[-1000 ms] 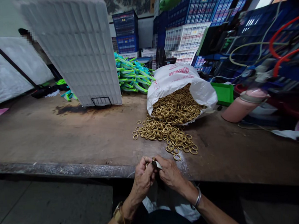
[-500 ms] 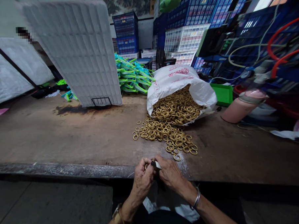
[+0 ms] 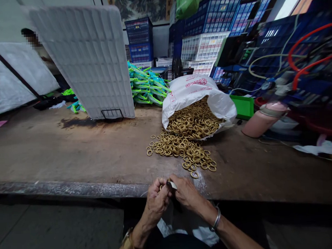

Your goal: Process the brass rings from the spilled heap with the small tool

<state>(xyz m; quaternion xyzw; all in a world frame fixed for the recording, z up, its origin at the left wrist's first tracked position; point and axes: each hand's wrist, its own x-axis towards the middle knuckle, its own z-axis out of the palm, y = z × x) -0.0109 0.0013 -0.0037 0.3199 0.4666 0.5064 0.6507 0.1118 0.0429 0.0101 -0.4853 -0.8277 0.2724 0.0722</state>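
Observation:
At the table's front edge my left hand (image 3: 156, 197) is closed, pinching a gold ring (image 3: 161, 187) whose edge shows between the fingers. Close against it, my right hand (image 3: 188, 191) is closed on a small tool with a pale body (image 3: 173, 185) and a dark end that meets the left fingertips. Its exact kind is hidden by the fingers. Just beyond both hands lies a loose heap of gold rings (image 3: 180, 146). The heap spills from the mouth of a white woven sack (image 3: 192, 87) with red print, lying on its side.
On the wooden table (image 3: 73, 154) stand a tall white ribbed panel (image 3: 83, 62), a green-and-blue pile (image 3: 147, 85) and a pink bottle (image 3: 264, 118). A green tray (image 3: 242, 106) is right of the sack. Stacked crates (image 3: 203, 45) rise behind. A person (image 3: 46, 56) is at the far left.
My view has shifted slightly, so the scene sits a little differently. Both hands keep their grip together at the table edge, with the right hand's tool turned slightly.

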